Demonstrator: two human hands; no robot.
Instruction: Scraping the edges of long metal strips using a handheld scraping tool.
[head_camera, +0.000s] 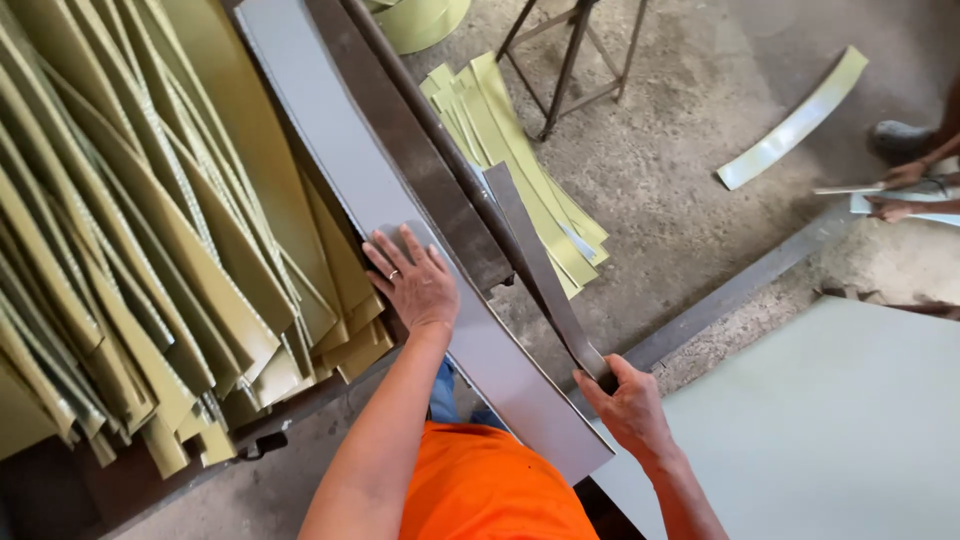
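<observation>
The person stands at a cutting machine. Their left hand (415, 282) lies flat and open on a long grey metal sheet (330, 150) that rests on the worktop (300, 405), pressing it down and gripping nothing. Their right hand (628, 408) is wrapped around the near end of a thin grey strip (540, 268) that hangs off the sheet's edge, right beside the long dark blade bar (420, 150).

I think the biggest danger is the left hand. Its fingers sit close to the blade bar, and if the sheet slides, they could slip under it. The strip's edges look sharp too, so a quick pull could cut the right palm. If the strip twists, it may tear crooked.

A pile of yellow-green strips (150, 260) is stacked on the left, and more cut strips (520, 160) lie on the floor (680, 170). Someone could trip on those. Another person's hands (900, 190) work well apart on the right.
</observation>
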